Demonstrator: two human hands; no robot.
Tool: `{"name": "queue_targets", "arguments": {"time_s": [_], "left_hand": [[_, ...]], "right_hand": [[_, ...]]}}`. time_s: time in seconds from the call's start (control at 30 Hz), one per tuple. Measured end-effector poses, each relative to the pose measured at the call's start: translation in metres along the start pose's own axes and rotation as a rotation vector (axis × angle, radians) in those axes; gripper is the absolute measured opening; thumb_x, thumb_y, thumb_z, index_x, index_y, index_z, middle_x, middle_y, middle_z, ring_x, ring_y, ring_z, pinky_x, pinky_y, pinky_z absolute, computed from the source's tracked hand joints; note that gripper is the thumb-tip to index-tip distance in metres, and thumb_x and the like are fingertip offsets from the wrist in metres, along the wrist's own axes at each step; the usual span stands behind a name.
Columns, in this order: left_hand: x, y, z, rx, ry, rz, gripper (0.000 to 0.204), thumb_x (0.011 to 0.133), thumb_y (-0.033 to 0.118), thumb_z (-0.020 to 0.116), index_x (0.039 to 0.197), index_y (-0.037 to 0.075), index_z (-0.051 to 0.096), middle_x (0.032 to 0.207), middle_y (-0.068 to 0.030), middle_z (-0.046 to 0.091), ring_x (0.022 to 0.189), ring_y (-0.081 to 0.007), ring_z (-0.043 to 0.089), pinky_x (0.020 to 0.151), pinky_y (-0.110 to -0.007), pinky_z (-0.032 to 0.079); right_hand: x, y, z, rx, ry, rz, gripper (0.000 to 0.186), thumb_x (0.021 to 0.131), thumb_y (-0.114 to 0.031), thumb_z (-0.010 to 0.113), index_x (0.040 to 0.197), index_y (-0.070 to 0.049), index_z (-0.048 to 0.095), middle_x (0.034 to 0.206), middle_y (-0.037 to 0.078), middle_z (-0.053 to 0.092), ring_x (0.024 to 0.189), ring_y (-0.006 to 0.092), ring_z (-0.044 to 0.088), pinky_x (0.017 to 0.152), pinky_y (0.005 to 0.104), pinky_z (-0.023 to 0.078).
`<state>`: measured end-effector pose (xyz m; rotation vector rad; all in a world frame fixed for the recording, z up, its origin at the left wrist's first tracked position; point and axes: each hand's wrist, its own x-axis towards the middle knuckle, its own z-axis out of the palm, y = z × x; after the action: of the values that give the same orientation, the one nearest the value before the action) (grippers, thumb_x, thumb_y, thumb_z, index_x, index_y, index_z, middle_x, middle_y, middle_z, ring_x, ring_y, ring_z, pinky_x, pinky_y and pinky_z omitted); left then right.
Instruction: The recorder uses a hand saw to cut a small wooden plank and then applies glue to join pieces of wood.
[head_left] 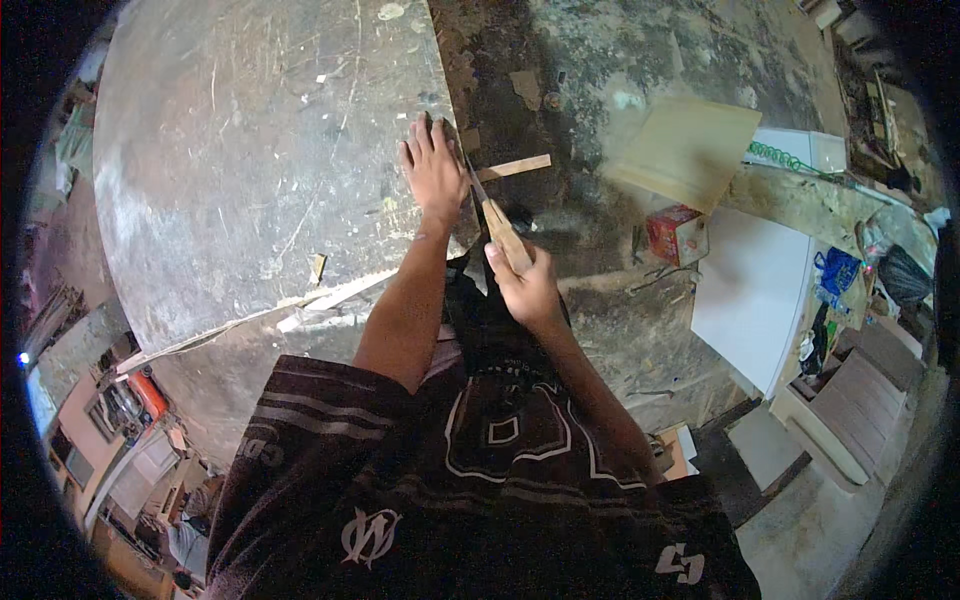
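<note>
My left hand (pixel 436 172) lies flat at the right edge of a worn grey worktable (pixel 270 150), fingers stretched forward. A thin wooden strip (pixel 518 167) sticks out past the edge to the right of this hand. Whether the strip continues under my palm is hidden. My right hand (pixel 527 287) is closed round the pale wooden handle of a handsaw (pixel 508 238). The narrow saw blade slants forward and left along the table edge, close beside my left hand and against or very near the strip.
A small wood offcut (pixel 318 268) lies near the table's front edge. On the right are a yellowish panel (pixel 690 150), a red-and-white box (pixel 677 235), a white board (pixel 752 290) and a green coiled hose (pixel 778 155). A red-and-black machine (pixel 140 398) stands at lower left.
</note>
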<state>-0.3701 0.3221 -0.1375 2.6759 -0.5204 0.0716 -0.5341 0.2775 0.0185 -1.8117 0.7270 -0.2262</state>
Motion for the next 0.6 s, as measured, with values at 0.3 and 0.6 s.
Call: {"name": "queue_targets", "arguments": {"time_s": [0.3, 0.6], "left_hand": [[0.003, 0.000, -0.003, -0.004, -0.006, 0.005, 0.044, 0.098, 0.025, 0.043, 0.139, 0.008, 0.044, 0.154, -0.0114, 0.035, 0.143, -0.0316, 0.028, 0.117, -0.051, 0.019], [0.001, -0.002, -0.005, -0.034, -0.005, 0.007, 0.046, 0.095, 0.024, 0.047, 0.139, 0.008, 0.044, 0.153, -0.0126, 0.035, 0.142, -0.0323, 0.030, 0.117, -0.052, 0.019]], "right_hand": [[-0.003, -0.009, -0.005, 0.090, -0.074, 0.257, 0.033, 0.092, -0.028, 0.067, 0.091, 0.004, 0.064, 0.072, 0.020, 0.063, 0.062, 0.0327, 0.060, 0.063, 0.0399, 0.048], [-0.004, -0.004, -0.007, 0.063, -0.102, 0.234, 0.029, 0.093, -0.025, 0.068, 0.090, 0.004, 0.064, 0.069, 0.020, 0.062, 0.059, 0.0227, 0.056, 0.061, 0.0367, 0.047]]}}
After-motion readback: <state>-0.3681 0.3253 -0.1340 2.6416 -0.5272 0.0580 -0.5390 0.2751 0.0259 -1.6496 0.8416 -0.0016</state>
